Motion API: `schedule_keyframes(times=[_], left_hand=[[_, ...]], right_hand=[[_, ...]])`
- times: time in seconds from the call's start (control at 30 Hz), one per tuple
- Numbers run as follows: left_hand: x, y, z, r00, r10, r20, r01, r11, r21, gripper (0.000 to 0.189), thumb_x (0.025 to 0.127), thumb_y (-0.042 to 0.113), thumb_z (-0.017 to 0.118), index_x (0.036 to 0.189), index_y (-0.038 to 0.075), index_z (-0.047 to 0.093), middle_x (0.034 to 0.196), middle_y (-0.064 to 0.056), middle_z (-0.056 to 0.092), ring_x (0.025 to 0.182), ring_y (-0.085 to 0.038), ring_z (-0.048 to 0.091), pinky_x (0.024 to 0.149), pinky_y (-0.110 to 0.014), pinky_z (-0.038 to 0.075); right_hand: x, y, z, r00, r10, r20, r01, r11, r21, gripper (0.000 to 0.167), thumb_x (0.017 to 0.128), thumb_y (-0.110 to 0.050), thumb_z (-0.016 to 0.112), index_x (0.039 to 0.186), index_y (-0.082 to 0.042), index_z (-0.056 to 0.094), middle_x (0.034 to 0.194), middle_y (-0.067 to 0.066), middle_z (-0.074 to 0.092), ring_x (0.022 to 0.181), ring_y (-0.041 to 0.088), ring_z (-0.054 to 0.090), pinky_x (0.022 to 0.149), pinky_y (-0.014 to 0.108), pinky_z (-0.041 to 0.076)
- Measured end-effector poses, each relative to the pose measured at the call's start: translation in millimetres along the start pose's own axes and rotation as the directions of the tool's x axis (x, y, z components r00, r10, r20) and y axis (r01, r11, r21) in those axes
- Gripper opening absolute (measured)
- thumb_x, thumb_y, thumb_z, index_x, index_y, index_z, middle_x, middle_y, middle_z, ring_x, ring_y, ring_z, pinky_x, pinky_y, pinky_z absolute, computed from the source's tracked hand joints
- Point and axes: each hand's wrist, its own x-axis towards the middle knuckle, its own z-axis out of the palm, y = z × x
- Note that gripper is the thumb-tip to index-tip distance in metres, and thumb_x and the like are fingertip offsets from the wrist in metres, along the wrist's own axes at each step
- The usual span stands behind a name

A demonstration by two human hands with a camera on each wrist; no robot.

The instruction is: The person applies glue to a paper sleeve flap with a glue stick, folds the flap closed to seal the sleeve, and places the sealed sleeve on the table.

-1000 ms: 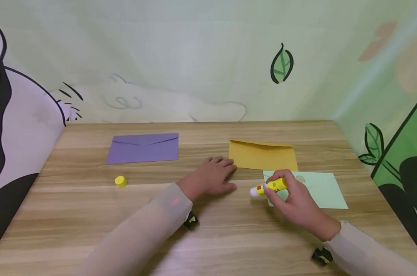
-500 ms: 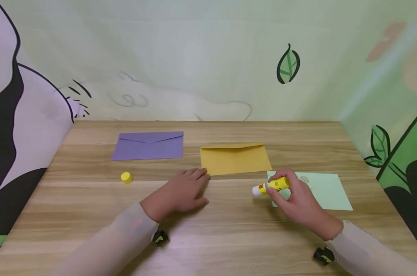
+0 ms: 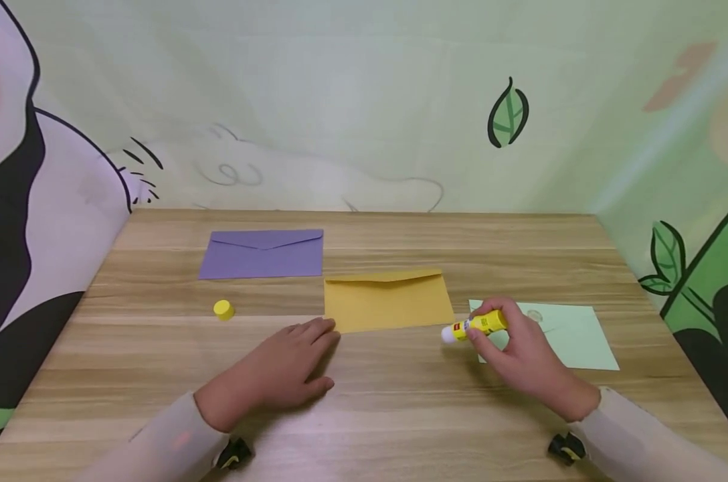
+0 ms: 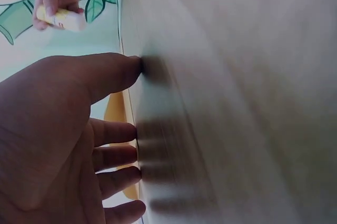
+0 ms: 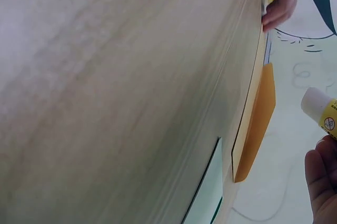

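In the head view my left hand (image 3: 280,368) lies palm down with relaxed fingers, its fingertips at the lower left corner of a yellow envelope (image 3: 388,304). That envelope's flap stands slightly raised along the far edge. Between thumb and fingers, my right hand (image 3: 529,355) pinches an uncapped glue stick (image 3: 484,324), its white end pointing left. The glue stick (image 5: 317,104) also shows at the right of the right wrist view, above the table. A mint green envelope (image 3: 571,335) lies beneath the right hand, which partly covers it.
A purple envelope (image 3: 261,258) lies flat at the back left of the wooden table (image 3: 400,422). In front of it sits a small yellow cap (image 3: 223,310). A wall (image 3: 316,100) painted with leaves and cartoon figures rises behind the table's far edge.
The yellow envelope has slid left and toward me along with my left hand. My right hand still holds the glue stick in nearly the same place.
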Motion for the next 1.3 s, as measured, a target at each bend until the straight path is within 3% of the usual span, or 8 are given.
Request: schedule_keyframes(times=[0.23,0.4,0.5,0.63,0.73,0.97,1.13,1.3], left_hand=[[-17.5,12.1,-6.6,0.997,0.082,0.000,-0.082,0.997,0.014,0.067,0.093,0.046,0.065,0.142,0.003,0.049,0.149,-0.016,0.046,0.138,-0.031,0.045,0.110,-0.050,0.041],[-20.7,16.1,-8.4,0.996,0.088,-0.005,-0.088,0.996,0.009,0.060,0.094,0.048,0.063,0.137,0.007,0.053,0.140,-0.010,0.052,0.131,-0.027,0.051,0.107,-0.049,0.045],[-13.0,9.6,-9.2,0.992,0.072,-0.106,-0.072,0.997,0.003,0.045,0.096,0.042,0.062,0.128,0.011,0.059,0.123,-0.004,0.061,0.114,-0.021,0.061,0.096,-0.043,0.051],[5.6,-5.4,-13.8,0.955,0.082,-0.285,-0.087,0.996,-0.005,0.017,0.095,0.024,0.067,0.108,0.014,0.069,0.099,0.003,0.065,0.089,-0.015,0.064,0.079,-0.036,0.054],[18.7,-15.2,-14.7,0.938,0.107,-0.331,-0.109,0.994,0.012,0.006,0.094,0.020,0.070,0.097,0.017,0.073,0.093,0.006,0.066,0.086,-0.015,0.062,0.079,-0.036,0.053],[29.9,-24.1,-5.9,0.976,0.052,-0.214,-0.048,0.999,0.022,0.020,0.091,0.039,0.073,0.096,0.020,0.069,0.104,0.003,0.062,0.107,-0.023,0.058,0.094,-0.044,0.047],[32.1,-22.0,-5.1,0.988,0.002,-0.156,-0.001,1.000,0.008,0.047,0.092,0.044,0.070,0.124,0.010,0.061,0.132,-0.009,0.056,0.124,-0.031,0.054,0.104,-0.051,0.044],[34.5,-23.6,-8.2,0.988,-0.050,-0.143,0.034,0.993,-0.116,0.078,0.088,0.040,0.076,0.149,0.005,0.042,0.145,-0.016,0.047,0.129,-0.035,0.052,0.107,-0.051,0.045]], right_hand=[[4.0,-2,1,1.000,-0.015,0.015,0.015,1.000,0.003,0.036,0.088,-0.002,0.073,0.113,-0.007,0.048,0.102,0.003,0.068,0.081,0.008,0.059,0.063,0.030,0.055],[6.7,-5,2,1.000,-0.008,0.030,0.007,1.000,0.010,0.036,0.088,-0.003,0.073,0.114,-0.008,0.048,0.100,0.005,0.067,0.072,0.007,0.056,0.054,0.025,0.051],[10.4,-7,2,0.999,-0.009,0.036,0.008,1.000,0.012,0.036,0.089,-0.005,0.073,0.114,-0.008,0.048,0.101,0.006,0.066,0.069,0.007,0.054,0.050,0.024,0.049],[15.2,-9,5,0.999,-0.005,0.047,0.005,1.000,0.008,0.035,0.090,-0.006,0.073,0.114,-0.009,0.047,0.100,0.005,0.066,0.074,0.009,0.056,0.055,0.024,0.051],[16.3,-9,8,0.999,-0.011,0.050,0.011,1.000,0.013,0.036,0.089,-0.005,0.073,0.113,-0.010,0.047,0.099,0.004,0.066,0.077,0.009,0.058,0.060,0.026,0.054],[15.0,-10,14,0.998,-0.024,0.061,0.022,0.999,0.038,0.035,0.089,-0.005,0.072,0.113,-0.009,0.047,0.101,0.002,0.067,0.079,0.010,0.059,0.062,0.027,0.055],[15.6,-11,14,0.998,-0.027,0.052,0.025,0.999,0.037,0.034,0.089,-0.005,0.073,0.112,-0.009,0.049,0.098,0.003,0.066,0.075,0.008,0.057,0.056,0.025,0.052],[23.2,-16,15,0.996,-0.053,0.076,0.052,0.999,0.015,0.030,0.090,-0.011,0.073,0.113,-0.011,0.054,0.102,0.003,0.065,0.070,0.008,0.055,0.050,0.024,0.048]])
